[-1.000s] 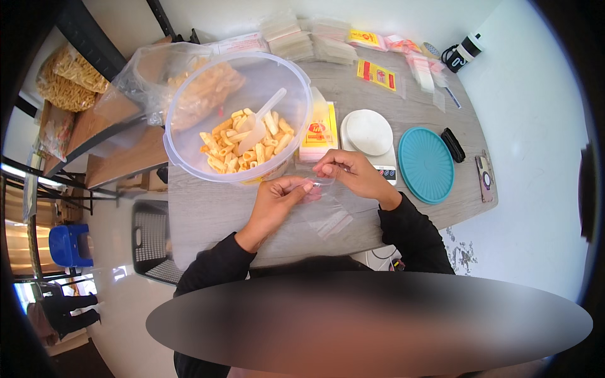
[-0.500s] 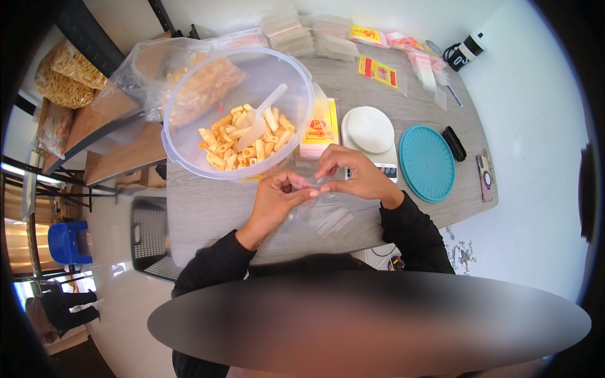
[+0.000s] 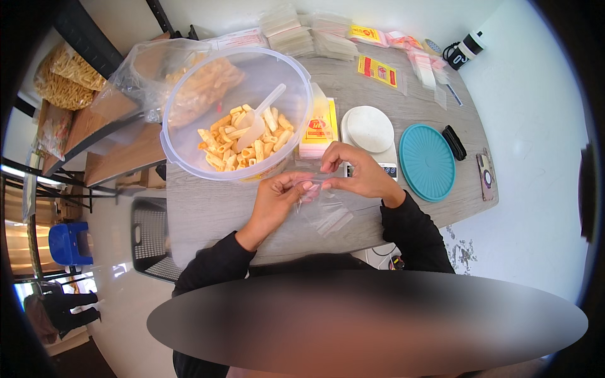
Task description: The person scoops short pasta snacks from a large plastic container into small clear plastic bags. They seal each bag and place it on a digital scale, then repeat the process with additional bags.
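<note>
Between my two hands, over the near part of the table, is a small clear plastic bag point(image 3: 310, 213). My left hand point(image 3: 275, 198) pinches its upper edge between thumb and fingers. Close beside it, my right hand point(image 3: 360, 177) grips the same edge with thumb and forefinger bent together. Another clear plastic bag point(image 3: 336, 220) lies flat on the table just below the right hand. Beyond the left hand stands a large translucent tub point(image 3: 169, 143) of tube-shaped snacks point(image 3: 251, 143), with a white plastic scoop point(image 3: 253, 129) resting in them.
A stack of yellow-labelled packets point(image 3: 319, 133) lies beside the tub. Right of it are a white kitchen scale point(image 3: 370, 129), a teal lid point(image 3: 428, 164) and a phone point(image 3: 486, 177). Stacks of clear bags point(image 3: 287, 31) line the back. A dark basket point(image 3: 148, 236) stands left of the table.
My fingertips have drawn slightly apart along the bag's edge, showing more of it between them. The left thumb has shifted a little left and down; the things on the table stay put.
</note>
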Demonstrator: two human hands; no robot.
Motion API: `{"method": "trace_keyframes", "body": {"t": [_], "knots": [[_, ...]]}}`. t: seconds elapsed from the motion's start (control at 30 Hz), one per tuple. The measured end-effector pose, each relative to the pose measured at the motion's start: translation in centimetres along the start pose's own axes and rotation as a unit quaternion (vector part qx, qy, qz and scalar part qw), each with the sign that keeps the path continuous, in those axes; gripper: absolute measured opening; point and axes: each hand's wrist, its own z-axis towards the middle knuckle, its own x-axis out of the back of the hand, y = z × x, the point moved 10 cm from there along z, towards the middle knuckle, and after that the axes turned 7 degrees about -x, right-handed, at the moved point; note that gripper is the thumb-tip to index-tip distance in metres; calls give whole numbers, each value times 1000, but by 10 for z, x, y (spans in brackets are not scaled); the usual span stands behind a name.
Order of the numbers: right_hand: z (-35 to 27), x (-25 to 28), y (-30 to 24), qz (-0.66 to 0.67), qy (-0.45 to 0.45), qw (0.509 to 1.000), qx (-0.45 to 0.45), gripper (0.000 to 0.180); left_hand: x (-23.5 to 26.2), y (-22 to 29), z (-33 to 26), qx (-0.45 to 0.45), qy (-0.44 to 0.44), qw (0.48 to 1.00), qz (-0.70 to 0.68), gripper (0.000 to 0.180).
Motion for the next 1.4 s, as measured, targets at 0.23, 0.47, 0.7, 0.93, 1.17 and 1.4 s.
{"method": "trace_keyframes", "body": {"t": [0.23,0.47,0.7,0.93,1.17,1.4], "knots": [[1,0,-2,0,-9,1000,22,26,3,4,0,-11,11,1000,7,20],[0,-6,-3,-24,-30,999,9,21,5,7,1,-45,5,997,57,20],[-1,-8,-5,-55,-33,998,20,14,3,5,1,-28,12,999,36,23],[-2,-5,-7,-73,-11,996,52,12,1,7,1,-16,13,1000,18,27],[-2,1,-10,-107,20,992,58,18,-1,7,-1,-4,1,999,33,25],[-2,-1,-18,-153,38,984,86,20,-4,4,-2,6,-15,998,66,26]]}}
